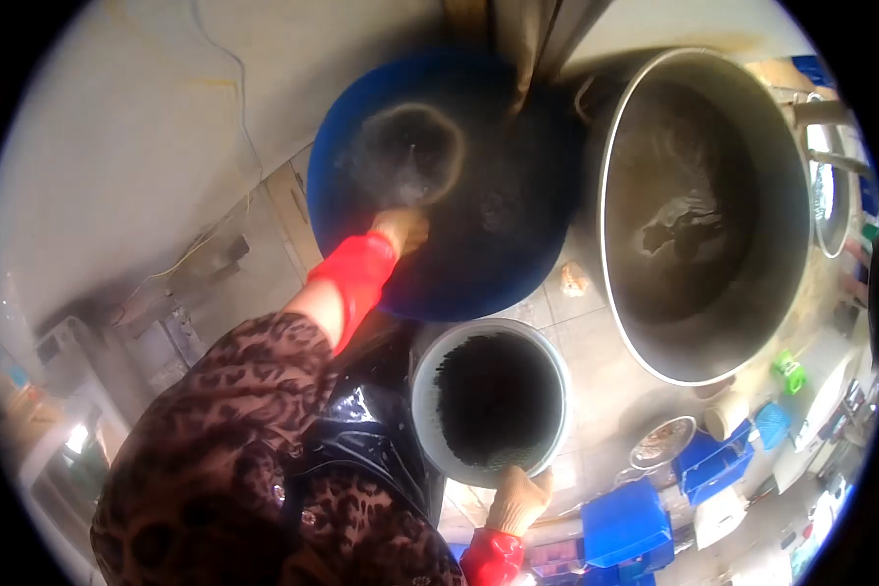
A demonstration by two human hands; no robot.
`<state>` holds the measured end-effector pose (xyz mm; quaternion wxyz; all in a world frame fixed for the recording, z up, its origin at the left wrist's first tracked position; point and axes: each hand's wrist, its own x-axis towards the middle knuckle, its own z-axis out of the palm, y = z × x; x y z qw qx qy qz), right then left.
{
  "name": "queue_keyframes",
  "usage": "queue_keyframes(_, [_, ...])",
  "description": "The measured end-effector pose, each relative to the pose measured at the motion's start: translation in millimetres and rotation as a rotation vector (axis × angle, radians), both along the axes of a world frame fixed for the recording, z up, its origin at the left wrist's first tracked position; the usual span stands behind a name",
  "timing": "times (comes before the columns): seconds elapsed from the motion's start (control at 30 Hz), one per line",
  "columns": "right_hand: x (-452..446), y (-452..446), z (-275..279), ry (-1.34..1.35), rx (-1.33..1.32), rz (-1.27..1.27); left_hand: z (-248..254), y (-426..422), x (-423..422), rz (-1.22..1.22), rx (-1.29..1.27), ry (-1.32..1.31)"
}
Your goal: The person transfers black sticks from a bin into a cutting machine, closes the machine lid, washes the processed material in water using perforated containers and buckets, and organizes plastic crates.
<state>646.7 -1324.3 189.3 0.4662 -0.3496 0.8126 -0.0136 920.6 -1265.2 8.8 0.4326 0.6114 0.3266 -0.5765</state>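
Observation:
My left hand (401, 231) reaches over a large blue tub (327, 146) of dark liquid. Its fingers look closed at the near edge of a round-rimmed dipper (457, 161), which is blurred and sits in the tub with liquid in it. Below the tub stands a pale bucket (425, 396) with a dark, nearly black content (503, 400). At its lower rim, my right hand (521, 498) is closed on the bucket. Red cuffs cover both forearms near the wrists. Part of my left fingers is hidden by blur.
To the right, a big metal pot (607, 215) holds brownish liquid. Blue crates (625, 523), a small bowl (662, 442) and a green item (789, 371) lie on the lower right. A wall (137, 127) with a cable rises at the left.

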Motion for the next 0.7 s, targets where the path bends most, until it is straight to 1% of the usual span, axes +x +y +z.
queue_keyframes(0.07, [13,-9,19,-0.001,0.002,0.172,23,5,-11,-0.175,-0.122,0.036])
queue_keyframes(0.1, [17,-12,24,0.051,0.016,0.240,34,8,-16,-0.263,-0.184,0.051])
queue_keyframes(0.13, [26,-15,32,0.056,-0.008,0.253,47,14,-22,-0.351,-0.245,0.062])
queue_keyframes(0.2, [45,-19,51,-0.043,-0.194,0.505,104,29,-35,-0.830,-0.372,-0.443])
queue_keyframes(0.23, [47,-25,53,-0.060,-0.163,0.679,99,53,-42,-0.838,-0.478,-0.743])
queue_keyframes(0.27, [55,-28,61,-0.058,-0.170,0.690,90,70,-46,-0.833,-0.575,-1.043])
queue_keyframes(0.3, [67,-35,73,-0.025,-0.123,0.760,113,64,-38,-0.818,-0.573,-1.051])
queue_keyframes(0.33, [78,-39,78,0.008,-0.079,0.828,139,57,-27,-0.644,-0.346,-0.768])
queue_keyframes(0.37, [89,-43,77,0.039,-0.105,0.935,155,52,-20,-0.464,-0.129,-0.477])
queue_keyframes(0.4, [99,-47,74,0.070,-0.128,1.040,155,52,-16,-0.452,-0.131,-0.479])
queue_keyframes(0.43, [107,-52,65,0.028,-0.094,1.111,154,55,-10,-0.429,-0.100,-0.579])
queue_keyframes(0.47, [116,-57,56,-0.023,-0.132,1.165,152,55,-5,-0.406,-0.064,-0.678])
queue_keyframes(0.53, [129,-69,31,-0.064,-0.107,1.236,148,53,6,-0.406,-0.028,-0.689])
queue_keyframes(0.6, [142,-79,11,-0.111,-0.157,1.251,138,48,18,-0.401,0.018,-0.695])
queue_keyframes(0.63, [149,-84,-3,-0.095,-0.215,1.287,125,47,21,-0.442,0.061,-0.710])
queue_keyframes(0.67, [155,-92,-22,-0.077,-0.137,1.335,118,47,22,-0.481,0.106,-0.723])
queue_keyframes(0.7, [160,-98,-35,-0.069,-0.111,1.328,112,45,24,-0.452,0.123,-0.714])
